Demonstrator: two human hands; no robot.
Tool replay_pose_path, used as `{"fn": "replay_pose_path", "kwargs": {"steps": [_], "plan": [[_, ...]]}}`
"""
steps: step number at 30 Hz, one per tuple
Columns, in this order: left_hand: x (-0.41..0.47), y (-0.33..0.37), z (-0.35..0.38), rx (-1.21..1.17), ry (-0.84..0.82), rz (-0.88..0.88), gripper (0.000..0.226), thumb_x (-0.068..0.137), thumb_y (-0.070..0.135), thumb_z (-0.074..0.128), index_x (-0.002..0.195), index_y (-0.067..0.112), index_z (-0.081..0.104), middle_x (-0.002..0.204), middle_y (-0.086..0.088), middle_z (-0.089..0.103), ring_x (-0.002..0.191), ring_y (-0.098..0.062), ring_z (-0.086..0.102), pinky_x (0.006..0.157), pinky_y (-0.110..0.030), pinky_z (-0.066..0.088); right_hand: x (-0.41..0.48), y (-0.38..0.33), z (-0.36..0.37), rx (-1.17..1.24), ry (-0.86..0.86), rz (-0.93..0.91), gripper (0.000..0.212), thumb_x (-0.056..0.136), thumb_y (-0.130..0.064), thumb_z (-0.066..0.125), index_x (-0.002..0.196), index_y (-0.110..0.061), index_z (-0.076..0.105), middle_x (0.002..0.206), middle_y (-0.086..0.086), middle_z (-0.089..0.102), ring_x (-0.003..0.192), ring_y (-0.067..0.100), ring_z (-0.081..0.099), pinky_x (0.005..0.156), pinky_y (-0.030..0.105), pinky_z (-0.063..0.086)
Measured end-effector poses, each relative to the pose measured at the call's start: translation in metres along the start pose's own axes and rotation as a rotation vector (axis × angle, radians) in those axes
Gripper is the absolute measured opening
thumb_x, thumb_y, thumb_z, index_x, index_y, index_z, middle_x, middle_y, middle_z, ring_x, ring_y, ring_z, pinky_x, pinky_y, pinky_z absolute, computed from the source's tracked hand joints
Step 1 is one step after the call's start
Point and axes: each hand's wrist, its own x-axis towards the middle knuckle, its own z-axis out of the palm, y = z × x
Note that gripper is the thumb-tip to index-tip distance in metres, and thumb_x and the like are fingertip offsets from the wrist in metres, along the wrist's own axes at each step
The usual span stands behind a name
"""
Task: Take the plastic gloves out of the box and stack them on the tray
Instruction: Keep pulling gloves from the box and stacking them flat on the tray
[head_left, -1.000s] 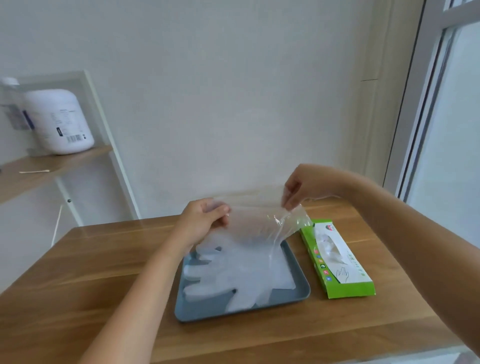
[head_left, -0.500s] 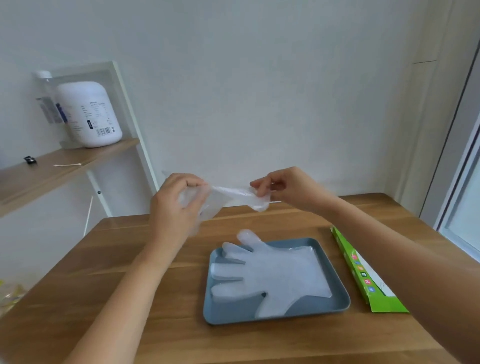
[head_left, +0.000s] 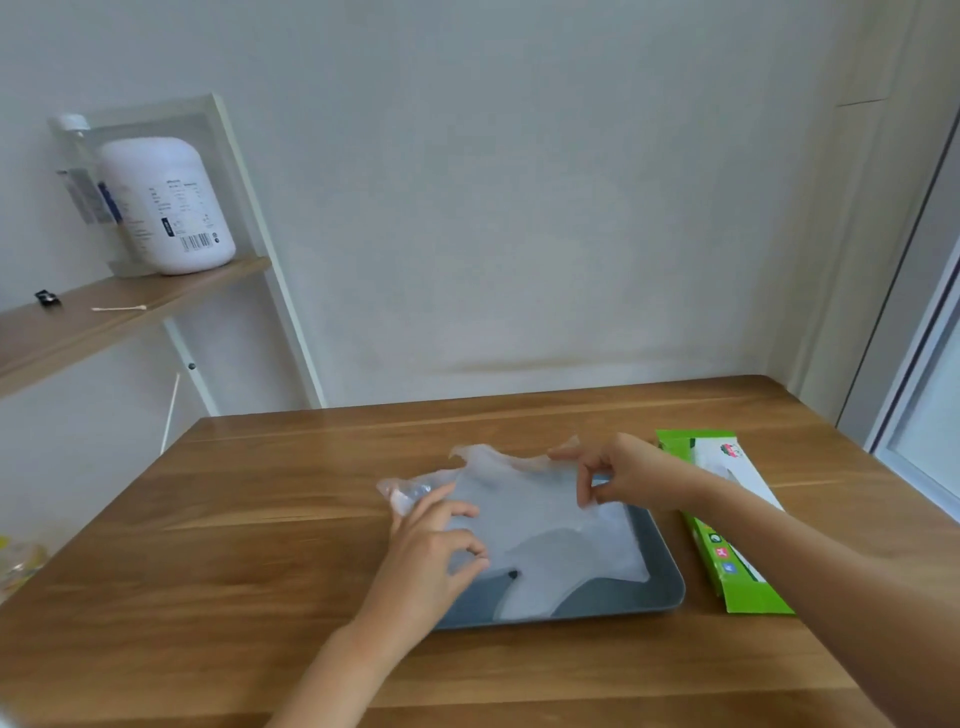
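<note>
a thin translucent plastic glove (head_left: 524, 499) is draped over the flat grey-blue rectangular tray (head_left: 667, 587), toward the wooden table's (head_left: 260, 545) right edge. the right hand (head_left: 628, 478) pinches its far edge between thumb and finger. the left hand (head_left: 431, 556) rests curled on its left edge; whether it pinches cannot be told. the green cardboard glove box (head_left: 727, 571) lies just right of the tray.
</note>
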Motion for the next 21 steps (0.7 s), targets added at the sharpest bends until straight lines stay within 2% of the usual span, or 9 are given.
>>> {"fn": "replay_pose_path", "kwargs": {"steps": [2,6,9,10,12,14,16,19,21], "plan": [[0.0,0.002,0.005,0.031,-0.047,-0.006,0.008,0.085,0.038,0.069,0.083,0.034,0.076,0.123,0.022,0.052,0.134,0.005,0.016,0.108,-0.027,-0.029,-0.002,0.011,0.007,-0.009,0.002,0.012,0.035,0.079,0.0,0.07,0.063,-0.03,0.063,0.142,-0.006,0.049,0.135,0.0,0.034,0.096,-0.003,0.024],[0.003,0.007,0.008,0.067,-0.095,0.009,0.017,0.087,0.047,0.063,0.085,0.036,0.077,0.127,0.024,0.051,0.138,0.004,0.017,0.109,-0.032,-0.031,-0.007,0.02,0.008,-0.016,0.0,0.025,0.035,0.08,0.002,0.067,0.062,-0.028,0.062,0.144,-0.011,0.044,0.133,-0.007,0.027,0.091,-0.006,0.025],[0.0,0.009,0.002,0.023,-0.17,-0.004,0.054,0.082,0.075,0.038,0.08,0.037,0.077,0.122,0.037,0.045,0.135,0.018,0.011,0.11,-0.034,-0.03,-0.014,0.023,0.004,-0.054,-0.005,0.01,0.036,0.081,0.002,0.065,0.062,-0.028,0.061,0.144,-0.017,0.04,0.13,-0.011,0.025,0.092,-0.002,0.028],[-0.001,0.01,-0.001,-0.017,-0.172,0.0,0.068,0.079,0.083,0.029,0.076,0.034,0.076,0.117,0.039,0.048,0.134,0.02,0.013,0.11,-0.032,-0.029,-0.018,0.027,0.003,-0.068,-0.008,0.008,0.036,0.08,0.002,0.065,0.062,-0.028,0.061,0.144,-0.018,0.04,0.132,-0.01,0.025,0.096,0.002,0.03],[-0.002,0.014,-0.012,-0.111,-0.099,-0.05,0.079,0.079,0.087,0.02,0.064,0.029,0.073,0.105,0.039,0.059,0.131,0.021,0.023,0.111,-0.026,-0.026,-0.022,0.031,0.003,-0.097,-0.015,0.002,0.035,0.08,0.002,0.064,0.062,-0.028,0.061,0.145,-0.019,0.039,0.137,-0.004,0.027,0.103,0.014,0.034],[0.002,0.018,-0.024,-0.171,0.087,-0.11,0.077,0.084,0.081,0.018,0.059,0.028,0.068,0.1,0.039,0.062,0.126,0.022,0.031,0.113,-0.02,-0.02,-0.024,0.034,0.003,-0.126,-0.015,-0.005,0.033,0.081,0.0,0.064,0.063,-0.027,0.062,0.147,-0.017,0.038,0.139,-0.001,0.027,0.106,0.02,0.035],[0.01,0.021,-0.032,-0.175,0.221,-0.123,0.069,0.09,0.073,0.019,0.068,0.033,0.07,0.099,0.045,0.059,0.122,0.025,0.033,0.114,-0.015,-0.012,-0.025,0.036,0.005,-0.143,0.004,-0.007,0.033,0.081,0.0,0.064,0.063,-0.028,0.061,0.147,-0.017,0.038,0.139,-0.001,0.027,0.103,0.016,0.032],[0.024,0.035,-0.029,-0.208,0.12,-0.097,0.04,0.1,0.048,0.037,0.102,0.03,0.072,0.114,0.039,0.054,0.123,0.023,0.033,0.107,-0.002,0.01,-0.025,0.032,0.008,-0.143,0.061,0.007,0.036,0.08,0.002,0.061,0.061,-0.029,0.058,0.147,-0.017,0.038,0.138,-0.001,0.029,0.09,0.003,0.029],[0.031,0.044,-0.011,-0.22,-0.029,-0.083,0.032,0.102,0.032,0.042,0.125,0.024,0.063,0.131,0.025,0.048,0.126,0.018,0.033,0.098,0.005,0.012,-0.026,0.03,0.012,-0.137,0.104,0.013,0.038,0.079,0.004,0.059,0.061,-0.029,0.056,0.146,-0.016,0.037,0.137,-0.002,0.03,0.083,-0.004,0.027]]}}
